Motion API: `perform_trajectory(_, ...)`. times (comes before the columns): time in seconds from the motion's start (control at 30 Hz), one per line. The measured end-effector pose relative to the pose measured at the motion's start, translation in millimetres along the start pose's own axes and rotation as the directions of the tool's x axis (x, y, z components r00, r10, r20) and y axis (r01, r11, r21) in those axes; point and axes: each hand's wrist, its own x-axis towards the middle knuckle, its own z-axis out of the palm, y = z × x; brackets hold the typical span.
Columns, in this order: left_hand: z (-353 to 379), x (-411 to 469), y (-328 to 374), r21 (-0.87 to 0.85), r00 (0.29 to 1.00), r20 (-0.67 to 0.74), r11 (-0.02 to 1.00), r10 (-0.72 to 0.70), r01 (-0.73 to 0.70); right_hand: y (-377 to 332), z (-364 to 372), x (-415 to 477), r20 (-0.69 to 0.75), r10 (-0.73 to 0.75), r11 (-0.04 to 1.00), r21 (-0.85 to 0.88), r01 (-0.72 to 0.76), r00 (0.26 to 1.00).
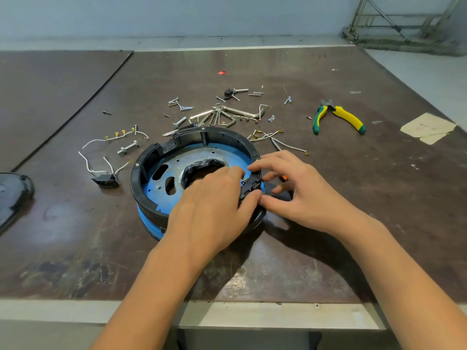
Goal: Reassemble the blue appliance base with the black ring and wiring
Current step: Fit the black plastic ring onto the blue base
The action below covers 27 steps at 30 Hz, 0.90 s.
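Leftmost, a dark cover (12, 193) lies at the edge of the bench (328, 248). Near it the loose wiring (96, 145) with its black switch (106, 180) lies apart from the base. The blue appliance base (202, 155) sits mid-bench, open side up, with the black ring (141, 193) seated on its rim. The left hand (209, 205) reaches across the ring, its fingers curled over the right wall and pinching a notched section there. The right hand (298, 190) meets it from outside, thumb and forefinger pinching the same stretch, the other fingers loosely spread. Pliers (338, 117) lie well apart to the right. The base looks like light, rigid plastic, best held by the ring's wall. The wiring is thin and limp and its terminals probably delicate, so lift it by the switch body rather than tugging the strands.
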Motion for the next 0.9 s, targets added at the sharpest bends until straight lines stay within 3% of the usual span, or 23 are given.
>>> perform_trajectory(0.27,-32.6,-5.3,-20.4,0.069,0.99,0.135,0.996,0.043,-0.053,-5.6,-0.3,4.1,-0.037,0.025,0.997,0.076,-0.022,0.999)
perform_trajectory(0.33,-37.1,-5.4,-32.2,0.088,0.993,0.113,0.995,0.043,-0.053,-7.6,1.3,6.4,-0.061,0.026,0.999,0.048,-0.023,0.998)
perform_trajectory(0.4,-39.0,-4.2,-43.5,-0.007,0.998,0.038,0.999,0.042,-0.042,-8.2,3.9,8.3,-0.08,0.01,1.0,-0.022,-0.012,0.997)
perform_trajectory(0.47,-40.2,-2.4,-59.7,-0.172,0.997,-0.077,0.985,0.001,-0.015,-8.9,7.5,9.2,-0.087,0.013,0.998,-0.064,-0.018,0.996)
perform_trajectory(0.57,-41.4,-0.9,-86.4,-0.2,0.985,-0.142,0.977,-0.099,0.069,-10.4,10.1,9.2,-0.083,0.045,0.997,-0.064,-0.051,0.996)
perform_trajectory(0.77,-29.6,-3.5,-85.0,-0.228,0.964,-0.073,0.945,-0.256,0.234,-31.9,23.1,5.4,-0.104,0.15,0.981,-0.111,-0.161,0.983)
perform_trajectory(0.9,-30.2,-5.5,-64.2,-0.089,0.956,0.023,0.952,-0.291,0.292,-54.2,45.9,1.6,-0.002,0.283,0.894,-0.362,-0.264,0.959)
